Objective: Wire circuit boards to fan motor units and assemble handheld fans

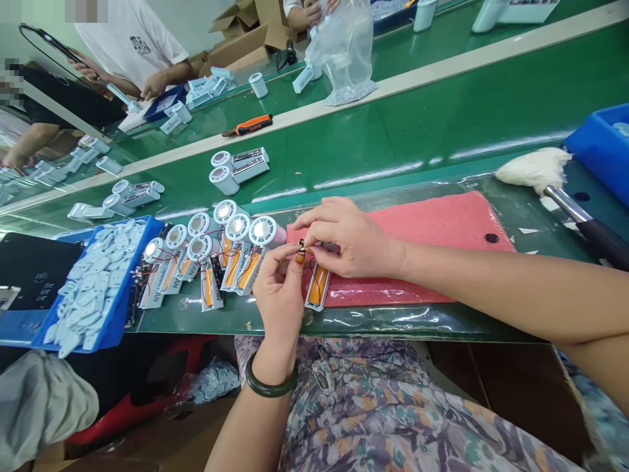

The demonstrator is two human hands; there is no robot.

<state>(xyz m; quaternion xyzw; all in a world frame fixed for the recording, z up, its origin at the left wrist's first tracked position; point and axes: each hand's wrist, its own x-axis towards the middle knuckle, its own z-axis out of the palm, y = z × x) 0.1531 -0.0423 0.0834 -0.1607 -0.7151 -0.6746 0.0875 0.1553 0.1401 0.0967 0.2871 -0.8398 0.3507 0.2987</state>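
Note:
My left hand is closed in a pinch, thumb against forefinger, on a small dark part with a yellowish piece beside it. My right hand curls over the upper end of a light blue housing, its fingertips close to the same small part. An orange battery and thin dark wires show inside the housing's open handle, which lies on a red mat. The housing's head is hidden under my hands. To the left stand several similar housings with round heads, metal discs, red wires and orange batteries.
A blue bin of light blue covers is at left. Beyond lie more housings, orange-handled pliers and a plastic bag. A black-handled tool with a wrapped head lies right, near another blue bin. People work across the bench.

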